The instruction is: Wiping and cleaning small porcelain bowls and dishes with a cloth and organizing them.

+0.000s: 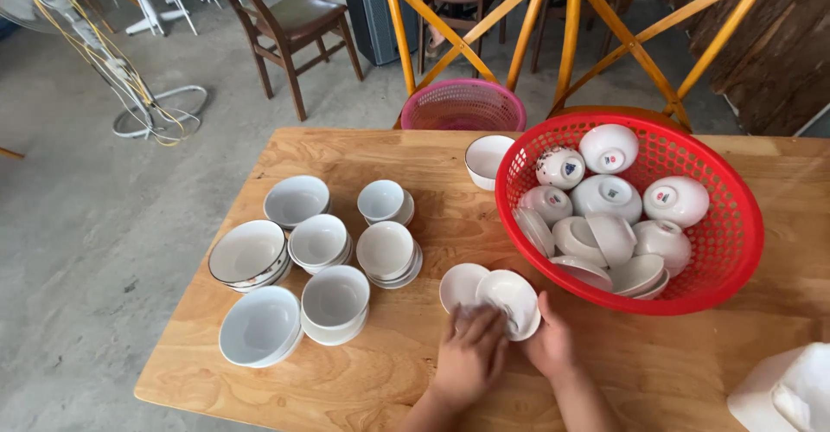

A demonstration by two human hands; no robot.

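Observation:
My right hand [550, 342] grips a small white dish [510, 300] by its lower edge, tilted up off the wooden table [363, 380]. My left hand [471, 354] lies flat over the dish's lower left, fingers together; whether a cloth is under it is not visible. A second small white dish [460, 283] lies on the table just left of the held one. A red plastic basket [731, 250], right of my hands, holds several white bowls [607, 197], most upside down.
Several stacks of white bowls [320, 242] stand on the table's left half; one single bowl [486, 157] sits by the basket's far rim. A white object [787, 393] is at the lower right corner. Wooden chairs [458, 17], a pink basket [462, 105] and a floor fan [95, 43] lie beyond.

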